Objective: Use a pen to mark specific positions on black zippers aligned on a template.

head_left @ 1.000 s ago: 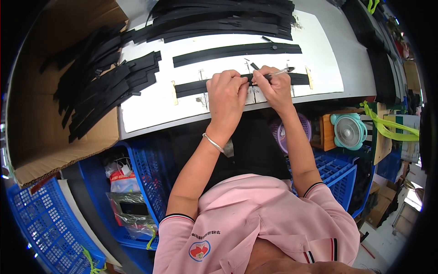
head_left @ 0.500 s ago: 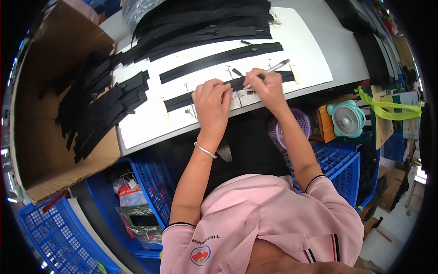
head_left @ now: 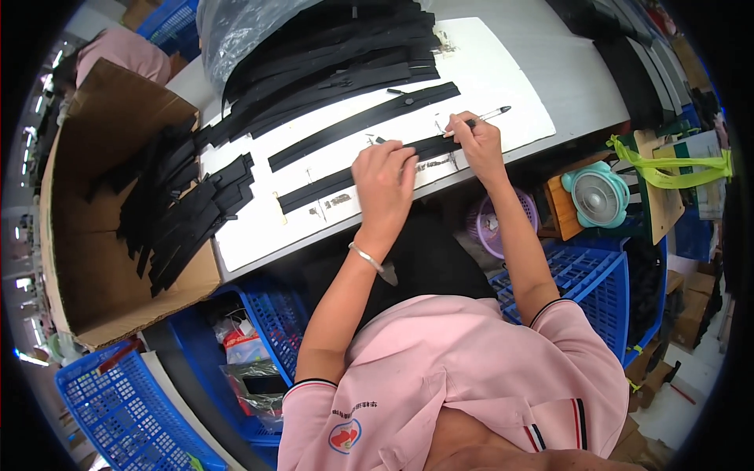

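Observation:
A long black fabric strip (head_left: 318,190) lies on a white board (head_left: 514,118) that carries dark marks and lines. Across its middle rests my left hand (head_left: 383,182), fingers laid on the fabric and pressing it down. Toward the strip's right end, my right hand (head_left: 481,147) grips a pen (head_left: 495,113) with a clear barrel. Its tip points down at the strip's upper edge. Just beyond lies a second black strip (head_left: 345,129) with a small dark round piece (head_left: 408,101) on it. Farther back is a thick pile of black strips (head_left: 314,71).
At the left, a cardboard box (head_left: 86,188) stands beside the board, with black strips (head_left: 184,212) spilling between them. Clear plastic (head_left: 228,39) sits behind the pile. Blue crates (head_left: 585,286), a purple basket (head_left: 514,212) and a turquoise fan (head_left: 598,195) are below the table edge. Another person's pink-clothed back (head_left: 126,55) shows far left.
My right hand has shifted right along the strip with the pen. My left hand has also slid a little right and nearer. The whole view has shifted slightly.

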Motion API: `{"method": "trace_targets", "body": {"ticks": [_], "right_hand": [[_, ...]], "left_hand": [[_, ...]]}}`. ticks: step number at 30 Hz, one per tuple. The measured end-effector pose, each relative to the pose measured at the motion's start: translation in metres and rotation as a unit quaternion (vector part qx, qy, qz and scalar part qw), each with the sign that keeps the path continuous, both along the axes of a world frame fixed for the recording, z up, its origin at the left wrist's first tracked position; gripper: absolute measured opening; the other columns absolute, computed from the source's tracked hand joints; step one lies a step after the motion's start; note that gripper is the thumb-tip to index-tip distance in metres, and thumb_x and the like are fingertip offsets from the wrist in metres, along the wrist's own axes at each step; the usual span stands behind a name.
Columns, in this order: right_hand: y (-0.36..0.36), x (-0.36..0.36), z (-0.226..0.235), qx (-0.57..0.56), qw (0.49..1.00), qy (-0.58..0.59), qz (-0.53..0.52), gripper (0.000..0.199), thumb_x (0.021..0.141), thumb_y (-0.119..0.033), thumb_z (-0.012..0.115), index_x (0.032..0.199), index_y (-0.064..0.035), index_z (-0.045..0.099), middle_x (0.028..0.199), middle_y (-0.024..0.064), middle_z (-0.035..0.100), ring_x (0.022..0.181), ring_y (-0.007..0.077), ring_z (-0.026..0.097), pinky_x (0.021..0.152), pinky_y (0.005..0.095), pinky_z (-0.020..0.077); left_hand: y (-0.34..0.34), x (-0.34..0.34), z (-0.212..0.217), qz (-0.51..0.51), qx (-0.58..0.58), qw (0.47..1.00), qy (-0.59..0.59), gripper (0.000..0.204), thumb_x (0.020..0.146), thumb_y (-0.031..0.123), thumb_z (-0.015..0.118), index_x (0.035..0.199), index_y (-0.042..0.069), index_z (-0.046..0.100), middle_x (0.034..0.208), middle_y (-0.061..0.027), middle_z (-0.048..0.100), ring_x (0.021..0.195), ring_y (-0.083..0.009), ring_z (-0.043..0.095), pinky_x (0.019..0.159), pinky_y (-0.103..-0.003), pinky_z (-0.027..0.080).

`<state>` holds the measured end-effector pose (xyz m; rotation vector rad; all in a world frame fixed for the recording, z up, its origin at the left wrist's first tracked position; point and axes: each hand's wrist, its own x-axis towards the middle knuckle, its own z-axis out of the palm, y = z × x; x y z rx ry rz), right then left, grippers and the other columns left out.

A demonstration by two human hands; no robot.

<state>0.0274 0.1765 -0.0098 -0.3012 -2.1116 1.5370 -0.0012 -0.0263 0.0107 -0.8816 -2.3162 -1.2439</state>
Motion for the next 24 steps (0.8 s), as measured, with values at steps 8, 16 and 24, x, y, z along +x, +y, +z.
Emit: {"method": "trace_targets", "body": {"ticks": [8, 16, 24], "right_hand": [[-0.001, -0.005, -0.005, 0.042, 0.999, 0.005, 0.005, 0.028, 0.099, -0.023, 0.066, 0.084, 0.0007, 0.073, 0.067, 0.0083, 0.068, 0.058, 0.0146, 0.063, 0.056, 0.0292, 0.0476], [-0.003, -0.003, -0.004, 0.102, 0.995, 0.008, -0.009, 0.025, 0.097, -0.023, 0.068, 0.084, -0.0020, 0.073, 0.062, 0.0095, 0.063, 0.053, 0.0183, 0.059, 0.053, 0.0323, 0.0453], [0.005, 0.003, -0.005, 0.068, 0.996, -0.015, 0.050, 0.026, 0.098, -0.015, 0.065, 0.080, 0.0038, 0.070, 0.069, 0.0050, 0.069, 0.063, 0.0100, 0.064, 0.059, 0.0252, 0.0490]], "left_hand": [[0.043, -0.002, -0.013, -0.013, -0.033, 0.999, -0.018, 0.011, 0.084, 0.009, 0.078, 0.094, 0.007, 0.078, 0.100, -0.0025, 0.070, 0.100, -0.0246, 0.060, 0.091, -0.038, 0.043], [0.043, -0.001, -0.016, -0.010, -0.035, 0.999, -0.012, 0.010, 0.083, 0.011, 0.079, 0.093, 0.010, 0.078, 0.101, -0.0003, 0.069, 0.100, -0.0233, 0.060, 0.090, -0.037, 0.042], [0.044, -0.002, -0.015, -0.006, -0.036, 0.999, -0.018, 0.010, 0.081, 0.010, 0.080, 0.091, 0.009, 0.077, 0.101, -0.0013, 0.069, 0.100, -0.0239, 0.060, 0.091, -0.038, 0.042]]}}
